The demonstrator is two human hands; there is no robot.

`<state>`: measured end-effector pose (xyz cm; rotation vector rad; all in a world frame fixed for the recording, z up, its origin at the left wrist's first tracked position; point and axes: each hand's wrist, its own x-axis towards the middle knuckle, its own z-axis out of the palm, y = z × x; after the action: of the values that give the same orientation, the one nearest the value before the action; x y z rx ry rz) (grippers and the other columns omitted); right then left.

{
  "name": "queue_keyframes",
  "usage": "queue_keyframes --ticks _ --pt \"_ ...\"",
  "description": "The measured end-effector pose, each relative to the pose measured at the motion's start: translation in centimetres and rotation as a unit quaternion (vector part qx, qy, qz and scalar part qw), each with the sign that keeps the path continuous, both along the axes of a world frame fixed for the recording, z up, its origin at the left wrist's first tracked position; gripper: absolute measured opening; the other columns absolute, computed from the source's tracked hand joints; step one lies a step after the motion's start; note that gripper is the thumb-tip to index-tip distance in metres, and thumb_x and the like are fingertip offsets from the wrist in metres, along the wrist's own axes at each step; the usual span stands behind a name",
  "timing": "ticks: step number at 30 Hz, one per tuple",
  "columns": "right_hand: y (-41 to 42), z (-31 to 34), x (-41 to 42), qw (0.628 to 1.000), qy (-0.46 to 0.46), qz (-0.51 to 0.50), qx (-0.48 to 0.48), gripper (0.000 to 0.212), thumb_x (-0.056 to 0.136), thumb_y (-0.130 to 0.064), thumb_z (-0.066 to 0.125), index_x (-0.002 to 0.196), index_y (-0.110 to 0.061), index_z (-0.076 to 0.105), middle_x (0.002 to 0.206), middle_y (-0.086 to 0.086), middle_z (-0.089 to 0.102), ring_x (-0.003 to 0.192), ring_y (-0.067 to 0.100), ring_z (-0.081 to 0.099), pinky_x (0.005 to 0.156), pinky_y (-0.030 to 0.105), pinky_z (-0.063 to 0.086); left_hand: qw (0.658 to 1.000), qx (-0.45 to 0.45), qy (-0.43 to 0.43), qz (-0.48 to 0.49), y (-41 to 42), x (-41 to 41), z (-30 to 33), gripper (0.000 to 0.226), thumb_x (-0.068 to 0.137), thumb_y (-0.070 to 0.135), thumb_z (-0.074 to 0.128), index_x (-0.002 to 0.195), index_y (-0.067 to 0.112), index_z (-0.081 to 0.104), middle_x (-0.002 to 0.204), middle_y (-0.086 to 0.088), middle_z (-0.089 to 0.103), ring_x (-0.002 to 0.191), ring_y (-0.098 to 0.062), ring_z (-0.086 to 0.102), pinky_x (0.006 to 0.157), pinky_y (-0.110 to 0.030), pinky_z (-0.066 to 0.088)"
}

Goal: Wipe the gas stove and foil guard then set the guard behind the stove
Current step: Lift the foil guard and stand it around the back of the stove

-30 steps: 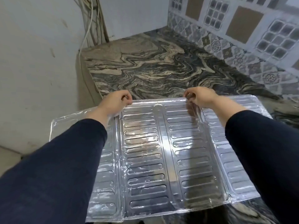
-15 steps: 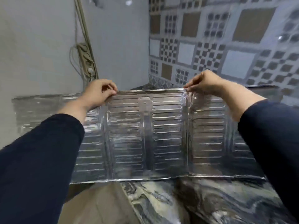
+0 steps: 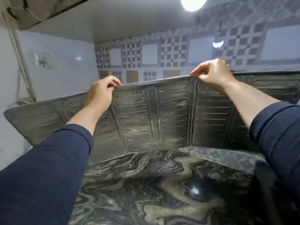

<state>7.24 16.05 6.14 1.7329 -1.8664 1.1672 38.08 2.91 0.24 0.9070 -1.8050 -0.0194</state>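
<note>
A: What's the room like?

B: A tight kitchen corner. Patterned wall tiles (image 3: pixel 170 52) run across the back, a plain pale wall (image 3: pixel 65 75) closes the left side, and a lamp (image 3: pixel 194 3) glares overhead. The surface (image 3: pixel 146 189) is dark swirled stone, and the part in view carries nothing but the guard

A: And the foil guard?

B: The foil guard (image 3: pixel 152 114) stands upright on its bottom edge, toward the back of the surface, in front of the tiles. Its long axis runs left to right, and both side wings fold forward toward the person

A: How is it held?

B: By the top edge. The left hand (image 3: pixel 101 90) has its grip pinched shut on the rim near the left fold; the right hand (image 3: pixel 212 73) is pinched on the rim near the right fold. The guard hangs below both grips, its foot touching the stone

A: Which hand is nearer?

B: They look about level, one on each side of the middle panel

A: The stove?

B: Not in view, so I can't tell where "behind" lies. My guess is the guard needs only settling back and letting go, with the wings angled so it stands alone
</note>
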Motion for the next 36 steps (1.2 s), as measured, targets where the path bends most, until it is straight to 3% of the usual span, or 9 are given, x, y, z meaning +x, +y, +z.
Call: queue_keyframes --ticks 2,6,12,18,23,27,31,34,36 --pt "2.4 1.0 -2.6 0.999 0.004 -0.039 -0.015 0.026 0.085 -0.002 0.057 0.1 -0.015 0.075 0.101 0.007 0.074 0.089 0.012 0.063 0.079 0.017 0.041 0.999 -0.033 0.006 -0.023 0.6 -3.6 1.0 0.034 0.085 -0.001 0.049 0.092 0.027 0.065 0.087 0.002 0.068 0.088 -0.026 0.064 0.087 -0.041 0.051" --pt "6.7 2.0 -8.7 0.991 -0.005 -0.119 -0.052 0.021 0.085 -0.008 0.062 0.097 -0.018 0.076 0.098 0.007 0.075 0.093 0.019 0.066 0.08 0.019 0.041 0.994 -0.077 0.011 -0.075 1.9 -11.5 2.4 0.044 0.077 -0.01 0.045 0.094 0.026 0.065 0.08 0.007 0.063 0.086 -0.027 0.065 0.091 -0.048 0.05" --pt "13.4 2.4 -18.2 0.981 0.023 -0.182 -0.061 0.014 0.083 -0.011 0.068 0.094 -0.013 0.076 0.097 0.01 0.075 0.09 0.025 0.067 0.08 0.027 0.047 0.982 -0.101 0.019 -0.16 4.9 -23.7 2.5 0.02 0.088 0.005 0.054 0.096 0.019 0.066 0.094 -0.006 0.072 0.091 -0.025 0.067 0.087 -0.039 0.052" --pt "18.1 1.2 -26.8 0.971 0.047 -0.228 -0.048 0.015 0.084 -0.013 0.068 0.096 -0.015 0.076 0.099 0.008 0.074 0.091 0.024 0.066 0.088 0.03 0.047 0.976 -0.115 0.024 -0.182 7.8 -34.3 1.3 0.027 0.084 -0.002 0.055 0.098 0.017 0.069 0.099 -0.007 0.074 0.089 -0.023 0.069 0.079 -0.026 0.046" --pt "19.8 -1.6 -33.7 0.968 0.033 -0.245 -0.035 0.014 0.084 -0.015 0.069 0.094 -0.019 0.076 0.094 0.007 0.075 0.087 0.024 0.066 0.089 0.039 0.051 0.972 -0.118 -0.012 -0.201 9.3 -41.0 -1.0 0.026 0.084 -0.003 0.051 0.097 0.013 0.067 0.096 -0.011 0.073 0.087 -0.028 0.069 0.074 -0.031 0.047" --pt "19.9 -4.3 -38.1 0.971 0.009 -0.239 -0.015 0.014 0.085 -0.012 0.067 0.095 -0.016 0.075 0.092 0.006 0.072 0.085 0.02 0.061 0.088 0.034 0.048 0.967 -0.113 -0.033 -0.224 9.6 -44.9 -3.2 0.026 0.085 -0.003 0.05 0.097 0.012 0.067 0.096 -0.01 0.073 0.086 -0.024 0.069 0.071 -0.022 0.042" --pt "19.3 -7.1 -41.9 0.97 -0.005 -0.241 0.018 0.015 0.085 -0.013 0.067 0.097 -0.018 0.075 0.093 0.002 0.071 0.082 0.014 0.056 0.087 0.034 0.048 0.966 -0.07 -0.057 -0.242 9.4 -48.3 -5.8 0.03 0.083 -0.007 0.05 0.099 0.012 0.067 0.097 -0.007 0.072 0.081 -0.009 0.061 0.067 0.0 0.035" --pt "18.9 -9.6 -44.1 0.966 -0.04 -0.251 0.048 0.016 0.085 -0.013 0.067 0.098 -0.019 0.074 0.089 -0.003 0.068 0.084 0.014 0.058 0.086 0.029 0.045 0.967 -0.043 -0.088 -0.236 8.9 -50.4 -7.8 0.03 0.085 -0.003 0.049 0.099 0.017 0.066 0.096 -0.005 0.072 0.086 -0.016 0.067 0.069 -0.016 0.037" --pt "18.7 -11.8 -45.5 0.962 -0.059 -0.261 0.063 0.015 0.084 -0.016 0.068 0.095 -0.025 0.074 0.088 -0.005 0.068 0.092 0.019 0.061 0.095 0.038 0.046 0.966 -0.025 -0.104 -0.235 8.6 -51.6 -9.3 0.028 0.087 -0.001 0.05 0.1 0.018 0.066 0.094 -0.005 0.072 0.085 -0.017 0.065 0.069 -0.022 0.035"
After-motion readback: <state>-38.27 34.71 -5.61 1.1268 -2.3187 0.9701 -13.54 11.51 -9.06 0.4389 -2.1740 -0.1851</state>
